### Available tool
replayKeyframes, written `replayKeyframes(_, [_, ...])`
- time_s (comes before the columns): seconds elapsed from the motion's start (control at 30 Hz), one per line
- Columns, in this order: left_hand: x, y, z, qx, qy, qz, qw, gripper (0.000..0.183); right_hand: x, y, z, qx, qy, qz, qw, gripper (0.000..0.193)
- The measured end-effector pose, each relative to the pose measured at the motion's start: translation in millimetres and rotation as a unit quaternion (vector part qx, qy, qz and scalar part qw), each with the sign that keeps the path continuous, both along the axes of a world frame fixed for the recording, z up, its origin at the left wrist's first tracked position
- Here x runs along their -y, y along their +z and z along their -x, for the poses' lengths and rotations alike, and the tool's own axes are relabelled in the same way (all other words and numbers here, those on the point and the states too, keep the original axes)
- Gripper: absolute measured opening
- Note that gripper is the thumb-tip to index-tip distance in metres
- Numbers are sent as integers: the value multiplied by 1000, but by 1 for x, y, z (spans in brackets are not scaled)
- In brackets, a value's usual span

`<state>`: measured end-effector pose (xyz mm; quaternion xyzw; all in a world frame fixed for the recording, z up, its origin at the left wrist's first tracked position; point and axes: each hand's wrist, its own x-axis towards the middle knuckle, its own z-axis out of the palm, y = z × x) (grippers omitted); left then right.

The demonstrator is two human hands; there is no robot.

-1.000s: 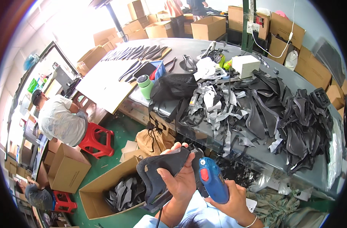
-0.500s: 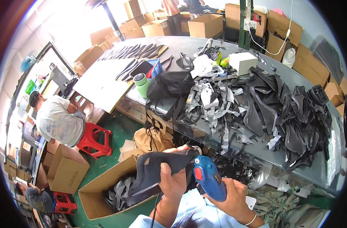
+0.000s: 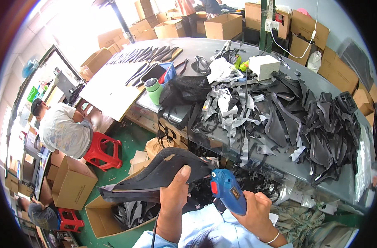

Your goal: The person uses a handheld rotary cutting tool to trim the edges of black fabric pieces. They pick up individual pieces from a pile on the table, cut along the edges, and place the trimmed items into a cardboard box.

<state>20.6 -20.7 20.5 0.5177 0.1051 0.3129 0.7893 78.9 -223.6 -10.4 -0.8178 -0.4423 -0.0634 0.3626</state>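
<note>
My left hand grips a long, curved dark grey padded piece, its thumb on the near face and its fingers hidden behind. The piece has a wide end to the left with a pale seam or slit, and a small worn tan spot near its top edge. My right hand is wrapped around the handle of a blue power tool with a red button. The tool's head is up against the right, narrow end of the piece; its working tip is hidden there. A dark cord hangs below my left hand.
Below the piece stands an open cardboard box with grey scraps. On the grey table lie a pile of dark shaped pieces, pale offcuts, a black bag and a green bottle. A seated person works at left.
My left hand has swung the padded piece flatter and farther left, so more of its length and its slit end show. The tool stays at its right end, slightly lower and nearly in place.
</note>
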Motion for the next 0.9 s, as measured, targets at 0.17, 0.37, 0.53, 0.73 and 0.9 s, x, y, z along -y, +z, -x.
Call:
replayKeyframes(0.17, [7,8,-2,-73,36,-101,992,32,-1,0,-1,-3,2,-3,1000,50])
replayKeyframes(0.37, [6,3,0,86,65,17,994,35,1,-3,0,-21,5,5,1000,49])
replayKeyframes(0.53, [6,-10,3,22,83,-50,995,32,-2,-2,-1,-31,22,-25,999,47])
replayKeyframes(0.73, [9,-17,2,27,59,-33,997,27,-6,-1,2,-73,39,-24,996,54])
replayKeyframes(0.9, [7,-13,3,4,48,-60,997,26,-9,4,2,-99,45,-52,993,48])
